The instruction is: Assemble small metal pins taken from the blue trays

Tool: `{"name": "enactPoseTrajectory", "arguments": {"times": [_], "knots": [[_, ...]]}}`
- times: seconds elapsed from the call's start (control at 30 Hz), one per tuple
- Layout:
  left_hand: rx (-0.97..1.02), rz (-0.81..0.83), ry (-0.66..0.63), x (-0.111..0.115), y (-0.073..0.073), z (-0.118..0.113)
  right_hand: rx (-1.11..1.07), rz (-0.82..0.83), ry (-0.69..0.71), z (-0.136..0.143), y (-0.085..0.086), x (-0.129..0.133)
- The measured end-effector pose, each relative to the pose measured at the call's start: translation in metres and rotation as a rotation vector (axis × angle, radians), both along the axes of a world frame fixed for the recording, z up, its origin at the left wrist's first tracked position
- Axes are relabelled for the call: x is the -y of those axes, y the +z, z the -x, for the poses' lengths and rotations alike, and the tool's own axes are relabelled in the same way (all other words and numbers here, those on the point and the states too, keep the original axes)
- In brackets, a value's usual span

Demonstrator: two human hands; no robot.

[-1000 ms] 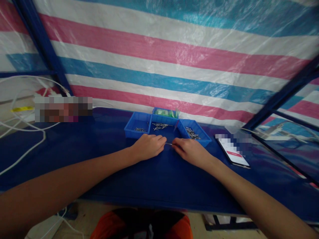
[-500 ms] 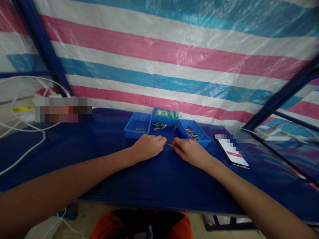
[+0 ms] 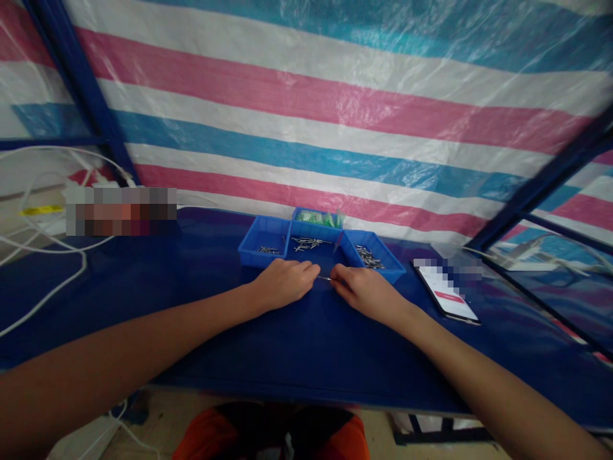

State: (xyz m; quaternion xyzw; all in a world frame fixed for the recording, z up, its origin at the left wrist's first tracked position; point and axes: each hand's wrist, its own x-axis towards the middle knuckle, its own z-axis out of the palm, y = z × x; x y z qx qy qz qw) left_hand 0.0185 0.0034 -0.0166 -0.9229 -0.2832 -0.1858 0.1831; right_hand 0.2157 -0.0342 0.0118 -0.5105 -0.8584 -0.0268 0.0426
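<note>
Between my two hands is a thin metal pin (image 3: 324, 278), which looks like a blind rivet with a slim shaft and a thicker part at the right. My left hand (image 3: 286, 281) pinches its left end, and my right hand (image 3: 364, 289) pinches the other. The fingers hide both ends. Just beyond my hands lies a loose pile of similar metal pins (image 3: 309, 243) on the blue table (image 3: 306, 345). A blue bin (image 3: 256, 259) at the left has a few small metal pieces in it. The right blue bin (image 3: 393, 275) contains many more.
A third blue bin (image 3: 316, 227) at the back contains green-and-clear plastic packets (image 3: 318, 219). A phone (image 3: 447, 295) rests at the right. White cables (image 3: 79, 271) lie at the left, and a striped sheet (image 3: 335, 102) hangs behind the table between blue frame posts.
</note>
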Motion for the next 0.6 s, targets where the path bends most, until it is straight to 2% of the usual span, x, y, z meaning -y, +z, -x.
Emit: {"name": "enactPoseTrajectory", "arguments": {"times": [0.6], "knots": [[0.007,0.011,0.023,0.0033,0.0014,-0.0013,0.028,0.013,-0.011,-0.0006,-0.0001,-0.001]]}}
